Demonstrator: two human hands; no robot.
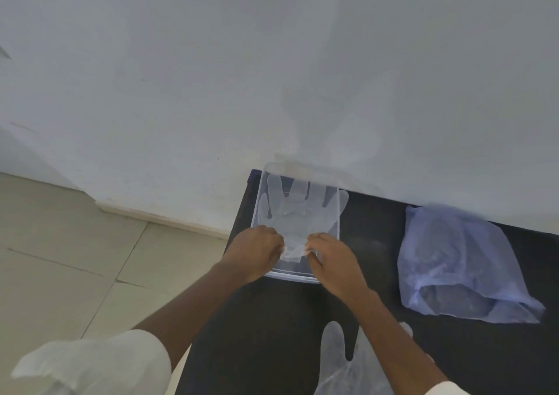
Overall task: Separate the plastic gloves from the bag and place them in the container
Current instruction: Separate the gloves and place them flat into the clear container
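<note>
A clear plastic container (262, 182) stands at the far left corner of the black table (372, 243). A see-through plastic glove (298, 210) lies spread over it, fingers pointing away from me, one finger hanging over the right rim. My left hand (257, 251) and my right hand (331, 257) pinch the glove's cuff at the container's near end. A bluish plastic bag (453, 261) lies to the right. Another clear glove (341, 361) lies near the table's front edge, partly under my right forearm.
A pale wall (272, 61) rises right behind the table. Beige floor tiles (60, 258) lie to the left, beyond the table's left edge. My white sleeves show at the bottom of the view.
</note>
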